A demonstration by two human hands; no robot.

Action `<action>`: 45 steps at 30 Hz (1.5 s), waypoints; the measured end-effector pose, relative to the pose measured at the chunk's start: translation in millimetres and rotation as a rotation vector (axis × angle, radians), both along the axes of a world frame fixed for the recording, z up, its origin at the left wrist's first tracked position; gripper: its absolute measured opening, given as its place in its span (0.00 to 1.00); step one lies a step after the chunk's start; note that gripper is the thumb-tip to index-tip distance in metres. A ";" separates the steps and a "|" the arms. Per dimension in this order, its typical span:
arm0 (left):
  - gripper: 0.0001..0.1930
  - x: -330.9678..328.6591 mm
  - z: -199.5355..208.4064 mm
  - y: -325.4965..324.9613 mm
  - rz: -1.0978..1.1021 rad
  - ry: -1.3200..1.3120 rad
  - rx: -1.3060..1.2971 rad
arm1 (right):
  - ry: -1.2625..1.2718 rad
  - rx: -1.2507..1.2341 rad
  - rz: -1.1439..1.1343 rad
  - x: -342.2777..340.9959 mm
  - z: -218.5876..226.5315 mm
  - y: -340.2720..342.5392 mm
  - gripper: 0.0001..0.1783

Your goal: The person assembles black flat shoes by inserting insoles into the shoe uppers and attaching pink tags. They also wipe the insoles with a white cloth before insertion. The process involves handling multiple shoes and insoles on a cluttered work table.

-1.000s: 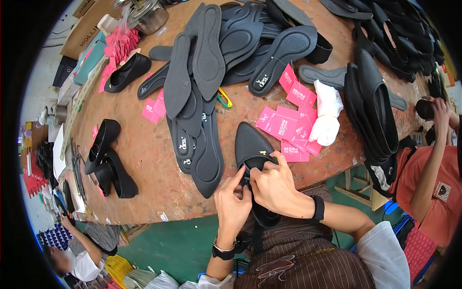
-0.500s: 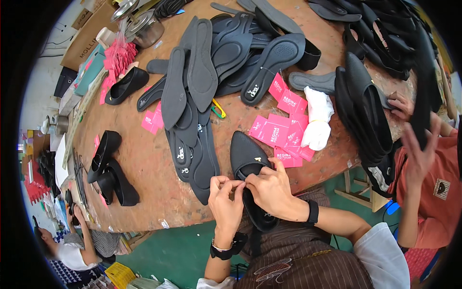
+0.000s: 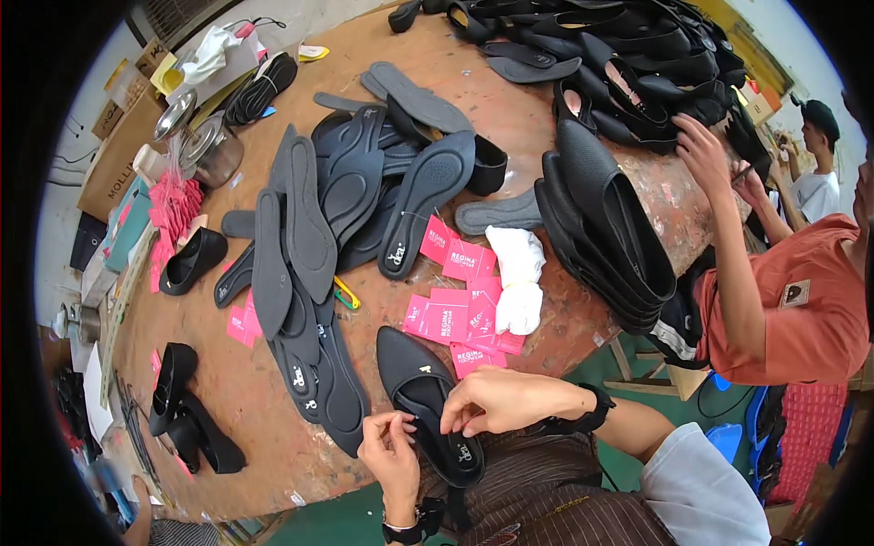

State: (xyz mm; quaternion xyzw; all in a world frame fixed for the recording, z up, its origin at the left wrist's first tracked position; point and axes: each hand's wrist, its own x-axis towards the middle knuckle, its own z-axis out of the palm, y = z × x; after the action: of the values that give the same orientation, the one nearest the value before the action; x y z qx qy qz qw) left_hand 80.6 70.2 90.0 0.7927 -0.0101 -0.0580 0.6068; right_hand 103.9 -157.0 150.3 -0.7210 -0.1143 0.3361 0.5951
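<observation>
Black pointed flat shoe (image 3: pixel 421 393) at table edge (image 3: pixel 273 496), six o'clock, left hand (image 3: pixel 390 450) pinching its opening rim, right hand (image 3: pixel 496 400) curled over the heel, pink tags (image 3: pixel 451 318) at twelve o'clock of it, insoles (image 3: pixel 309 364) at nine.

Pink rectangular tags (image 3: pixel 460 300) mid-table (white print); more pink tags (image 3: pixel 171 202) far left; brown cardboard box (image 3: pixel 114 155) beyond

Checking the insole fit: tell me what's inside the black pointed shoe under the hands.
Inside the black pointed shoe lies a black insole with a pale mark. The right hand and left hand cover part of the opening; the toe interior is hidden.
</observation>
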 end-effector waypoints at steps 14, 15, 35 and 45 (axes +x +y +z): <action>0.10 4.9 7.4 5.4 -0.082 0.162 -0.229 | -0.250 -0.101 -0.114 15.1 -19.2 21.3 0.07; 0.11 3.9 8.1 6.7 -0.080 0.145 -0.195 | -0.244 -0.104 -0.166 11.6 -23.1 23.9 0.06; 0.19 -3.7 -1.2 5.5 -0.012 0.293 -0.445 | -0.199 -0.151 -0.358 -1.4 -21.5 47.6 0.05; 0.18 -7.5 -3.9 1.5 0.036 0.306 -0.475 | -0.140 -0.128 -0.376 -5.7 -28.3 49.7 0.06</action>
State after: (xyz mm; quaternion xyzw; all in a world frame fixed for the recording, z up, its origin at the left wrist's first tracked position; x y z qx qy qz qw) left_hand 73.0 71.7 86.1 0.6104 0.0825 -0.1624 0.7708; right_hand 98.2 -107.4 122.0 -0.7877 0.0028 0.1746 0.5909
